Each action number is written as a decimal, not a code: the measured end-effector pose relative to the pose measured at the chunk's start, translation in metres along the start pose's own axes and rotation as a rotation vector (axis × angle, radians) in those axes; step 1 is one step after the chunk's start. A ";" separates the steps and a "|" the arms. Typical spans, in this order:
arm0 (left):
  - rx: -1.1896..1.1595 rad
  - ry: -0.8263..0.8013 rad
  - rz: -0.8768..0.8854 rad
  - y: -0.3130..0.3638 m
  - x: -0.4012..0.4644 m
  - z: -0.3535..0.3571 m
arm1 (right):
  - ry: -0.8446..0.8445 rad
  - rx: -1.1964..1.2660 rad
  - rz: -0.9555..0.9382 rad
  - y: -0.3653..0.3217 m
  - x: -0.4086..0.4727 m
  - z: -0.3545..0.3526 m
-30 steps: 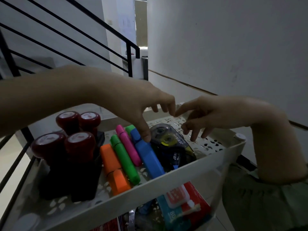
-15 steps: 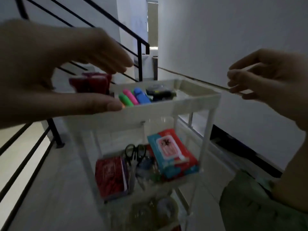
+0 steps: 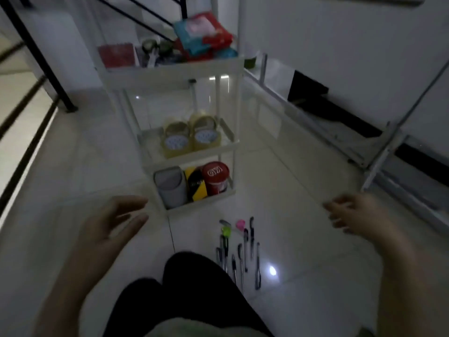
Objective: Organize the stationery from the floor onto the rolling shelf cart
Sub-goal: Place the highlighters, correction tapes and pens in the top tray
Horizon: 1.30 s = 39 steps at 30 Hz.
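On the pale tiled floor just ahead of a person's dark-clad knees (image 3: 194,283), a cluster of pens (image 3: 239,261) lies roughly parallel, points toward the white rolling shelf cart (image 3: 170,71), with a green cap-like piece (image 3: 226,231) and a pink one (image 3: 240,224) at the far end of the row. Laid side by side like this, the pens look sorted for gathering in one sweep, and they appear to be the stationery not yet shelved. Both hands hover above the floor on either side of them, touching nothing: the left hand (image 3: 110,223) is spread, fingers straight and palm turned inward; the right hand (image 3: 354,212) is blurred, its fingers loosely bent and apparently empty.

Close beyond the pens, the cart's bottom tier holds a grey bin-shaped container (image 3: 170,188), a black-and-yellow box (image 3: 198,184) and a red-lidded jar (image 3: 215,177), standing upright and packed side by side. On the tier above, two rolls of clear packing tape (image 3: 190,138) stand on edge, touching. Higher up, a shelf carries a red booklet (image 3: 116,54), a red-and-blue wipes pack (image 3: 201,32) and small dark items too dim to name. Bulkier goods sit low, likely for steadiness. Black stair railings (image 3: 36,62) flank the cart at left; a white wall (image 3: 340,45) and metal frame legs (image 3: 379,166) stand at right.
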<state>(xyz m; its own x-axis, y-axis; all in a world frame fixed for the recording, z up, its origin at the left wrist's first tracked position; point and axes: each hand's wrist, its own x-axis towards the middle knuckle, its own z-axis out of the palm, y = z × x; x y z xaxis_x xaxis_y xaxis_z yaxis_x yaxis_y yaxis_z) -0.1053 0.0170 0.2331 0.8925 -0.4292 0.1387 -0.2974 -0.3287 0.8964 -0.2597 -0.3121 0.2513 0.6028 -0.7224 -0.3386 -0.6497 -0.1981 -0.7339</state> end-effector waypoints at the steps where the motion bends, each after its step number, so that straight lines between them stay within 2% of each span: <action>1: 0.003 -0.041 -0.031 -0.006 -0.002 0.019 | -0.028 -0.018 0.101 0.023 0.004 0.010; 3: 0.027 -0.112 -0.125 -0.024 -0.004 0.055 | -0.131 -0.079 0.303 0.064 0.007 0.028; 6: -0.017 -0.175 -0.267 -0.041 0.016 0.097 | -0.229 -0.101 0.385 0.075 0.018 0.049; 10: -0.308 -0.189 -0.508 -0.061 0.045 0.145 | -0.278 -0.114 0.366 0.073 0.049 0.076; 16: -0.508 -0.103 -0.821 -0.116 0.044 0.193 | -0.364 -0.205 0.351 0.088 0.106 0.130; 20: -0.676 -0.012 -1.103 -0.151 0.034 0.213 | -0.220 -0.238 0.288 0.102 0.147 0.180; 24: -0.381 -0.029 -1.076 -0.175 0.042 0.229 | -0.176 -0.241 0.301 0.112 0.160 0.228; 27: -0.145 -0.103 -1.046 -0.189 0.044 0.241 | -0.166 -0.238 0.441 0.120 0.151 0.250; 31: 0.164 -0.289 -0.995 -0.203 0.049 0.256 | -0.225 -0.342 0.527 0.145 0.137 0.275; 35: 0.299 -0.466 -1.069 -0.209 0.049 0.267 | -0.202 -0.476 0.437 0.155 0.126 0.299; 39: 0.318 -0.571 -1.036 -0.213 0.047 0.270 | -0.139 -0.552 0.412 0.152 0.125 0.321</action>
<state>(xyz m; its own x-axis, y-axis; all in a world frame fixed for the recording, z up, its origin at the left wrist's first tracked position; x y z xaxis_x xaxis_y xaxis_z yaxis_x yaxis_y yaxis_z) -0.0914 -0.1609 -0.0647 0.5032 -0.1239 -0.8552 0.3234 -0.8907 0.3194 -0.1343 -0.2202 -0.0915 0.2870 -0.7267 -0.6241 -0.9558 -0.2605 -0.1362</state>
